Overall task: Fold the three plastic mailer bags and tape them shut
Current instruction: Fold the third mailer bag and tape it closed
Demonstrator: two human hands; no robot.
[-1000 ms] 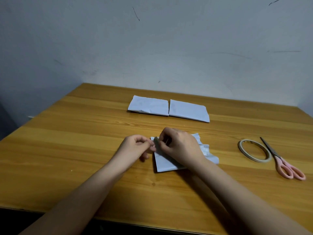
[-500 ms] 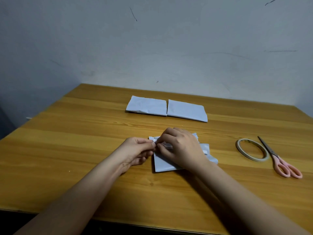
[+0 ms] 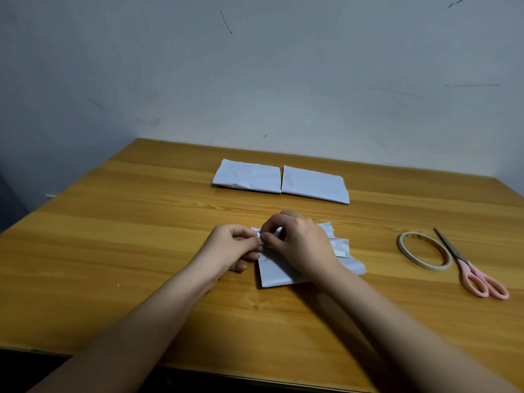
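A crumpled white mailer bag (image 3: pixel 273 272) lies folded on the wooden table (image 3: pixel 113 251) in front of me. My left hand (image 3: pixel 231 246) and my right hand (image 3: pixel 297 242) meet at its upper left corner, and both pinch a small white bit of the bag or tape there; which one I cannot tell. My right hand covers most of the bag's middle. Two folded white mailer bags, one on the left (image 3: pixel 248 176) and one on the right (image 3: pixel 314 184), lie side by side farther back.
A roll of pale tape (image 3: pixel 425 251) lies flat to the right, with pink-handled scissors (image 3: pixel 472 268) just beyond it. A grey wall rises behind the table. The table's near edge runs below my forearms.
Both hands stayed at the bag's upper left corner. The fingertips drew together and now pinch the same small white bit; the bag has barely shifted.
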